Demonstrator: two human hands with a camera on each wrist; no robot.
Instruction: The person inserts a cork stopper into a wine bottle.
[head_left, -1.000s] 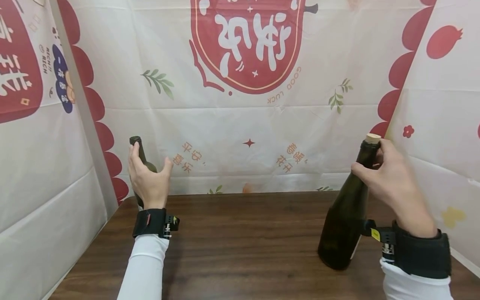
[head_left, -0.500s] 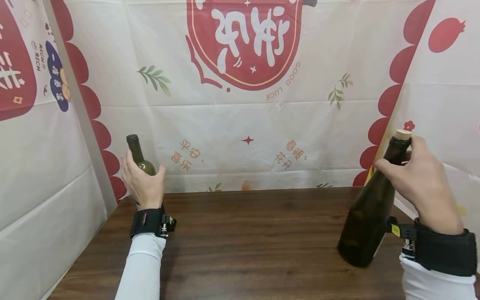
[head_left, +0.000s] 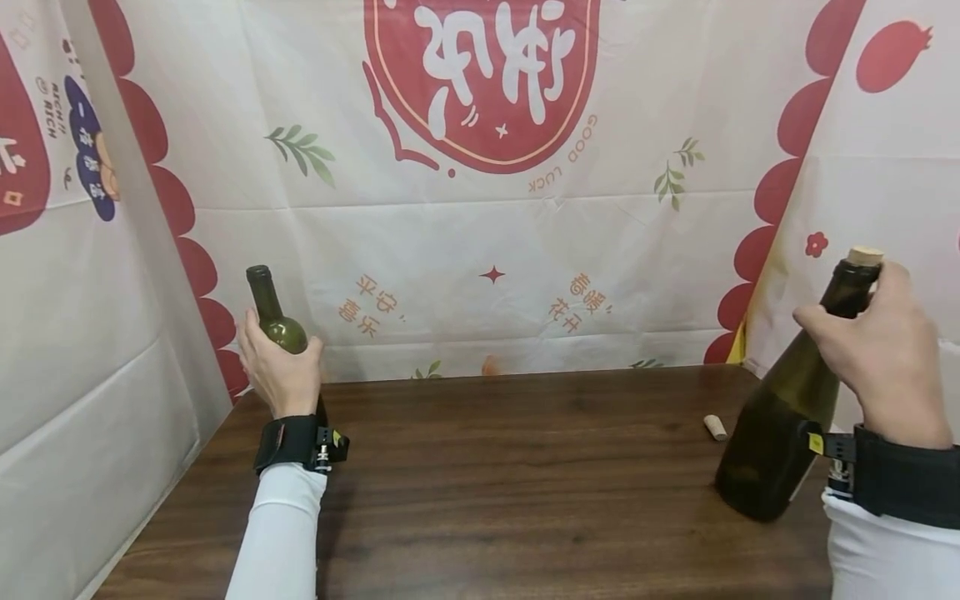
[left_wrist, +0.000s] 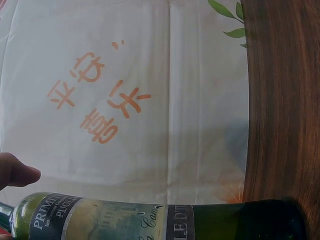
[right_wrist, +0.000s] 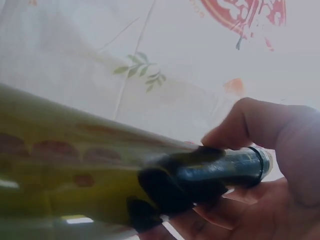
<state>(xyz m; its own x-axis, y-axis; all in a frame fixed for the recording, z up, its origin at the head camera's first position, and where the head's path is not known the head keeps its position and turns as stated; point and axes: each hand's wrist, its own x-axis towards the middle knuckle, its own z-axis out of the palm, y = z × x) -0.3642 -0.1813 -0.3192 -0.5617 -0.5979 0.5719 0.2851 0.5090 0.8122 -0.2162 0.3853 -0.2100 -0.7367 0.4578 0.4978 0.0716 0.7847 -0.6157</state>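
At the left, a green wine bottle stands upright. My left hand is spread around its shoulder, and in the left wrist view the thumb stays apart from the labelled bottle. At the right, my right hand grips a larger dark green wine bottle by the neck, thumb on the near side and fingers behind. That bottle leans, top to the right, with a pale cork in its mouth. Whether its base touches the table cannot be told.
A loose cork lies on the brown wooden table, just left of the right bottle. Printed cloth hangs behind the table and along both sides.
My right hand has moved the larger bottle rightward, uncovering the loose cork. My left hand has lowered slightly around its bottle, showing more of the neck. The view has shifted a little.
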